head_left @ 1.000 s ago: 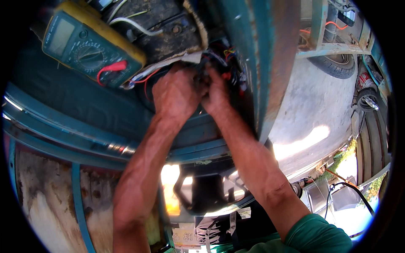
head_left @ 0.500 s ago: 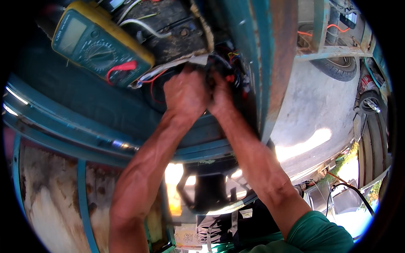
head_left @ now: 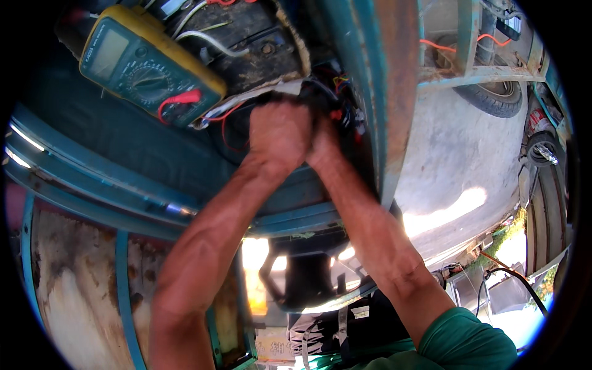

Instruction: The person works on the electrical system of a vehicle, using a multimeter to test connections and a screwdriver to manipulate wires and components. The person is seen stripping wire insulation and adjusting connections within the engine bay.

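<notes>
Side by side, my two hands work in a recess of a blue-green metal frame, among wires. My left hand [head_left: 282, 132] is closed like a fist, knuckles facing up; what it grips is hidden beneath it. Pressed against it, my right hand [head_left: 322, 143] is blurred, its fingers curled around a dark part I cannot make out. Just right of them runs a bundle of coloured wires [head_left: 340, 83] with small red connectors. Thin red wires [head_left: 224, 128] pass to the left of my left hand.
A yellow-cased multimeter [head_left: 148, 73] with a red plug lies at the upper left. Beside it sits a dirty black battery [head_left: 262, 52] with a white cable [head_left: 213, 41]. A rusty upright post [head_left: 394, 92] stands close on the right; beyond it is a wheel [head_left: 493, 98].
Both hands stay together in the same spot. My left hand has shifted slightly right and turned over a little, covering more of the right fingers. The view has moved slightly.
</notes>
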`<state>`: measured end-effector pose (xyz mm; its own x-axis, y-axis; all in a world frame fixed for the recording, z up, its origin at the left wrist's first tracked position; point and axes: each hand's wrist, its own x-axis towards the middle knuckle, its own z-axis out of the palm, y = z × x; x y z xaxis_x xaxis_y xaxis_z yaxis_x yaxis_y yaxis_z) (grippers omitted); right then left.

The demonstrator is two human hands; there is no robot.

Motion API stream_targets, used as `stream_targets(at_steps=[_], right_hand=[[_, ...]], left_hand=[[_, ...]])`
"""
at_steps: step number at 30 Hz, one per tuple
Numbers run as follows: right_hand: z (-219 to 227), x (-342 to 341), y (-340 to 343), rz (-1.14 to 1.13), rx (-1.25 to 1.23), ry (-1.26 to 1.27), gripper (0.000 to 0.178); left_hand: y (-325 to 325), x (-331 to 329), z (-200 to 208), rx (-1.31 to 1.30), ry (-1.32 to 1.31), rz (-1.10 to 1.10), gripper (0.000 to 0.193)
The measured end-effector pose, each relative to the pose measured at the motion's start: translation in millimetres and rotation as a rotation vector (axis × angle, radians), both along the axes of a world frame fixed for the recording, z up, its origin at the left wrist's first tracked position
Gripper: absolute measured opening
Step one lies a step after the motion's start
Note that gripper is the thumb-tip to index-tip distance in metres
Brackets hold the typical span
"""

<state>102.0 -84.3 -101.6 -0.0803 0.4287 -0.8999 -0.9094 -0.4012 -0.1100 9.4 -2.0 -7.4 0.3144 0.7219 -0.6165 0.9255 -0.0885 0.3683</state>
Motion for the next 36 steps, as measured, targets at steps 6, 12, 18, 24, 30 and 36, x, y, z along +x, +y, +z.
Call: stream_targets(at_steps=[6,12,18,24,30,36], right_hand=[[4,-1,2,0.008,-0.068,-0.006,0.02],[-7,-2,-3,0.068,-0.085,-0.059,0.023],[-40,10,-27,0.783,0.274,-0.763,0.028],[-22,11,-7,0.79,-0.073,-0.591,0.018],[-26,1,-11,0.971,0.187,-1.154,0.014],[-14,6,-8,1.031,0.35,-1.311,0.012]], left_hand=[[2,3,4,-0.041,0.01,0.059,0.019],[4,-1,4,-0.1,0.05,0.07,0.02],[15,3,24,-0.14,0.113,-0.029,0.029],[1,-11,62,-0.026,0.023,0.065,0.02],[-3,-19,45,0.084,-0.033,0.295,0.018],[-7,-23,16,-0.011,-0.133,0.297,0.023]])
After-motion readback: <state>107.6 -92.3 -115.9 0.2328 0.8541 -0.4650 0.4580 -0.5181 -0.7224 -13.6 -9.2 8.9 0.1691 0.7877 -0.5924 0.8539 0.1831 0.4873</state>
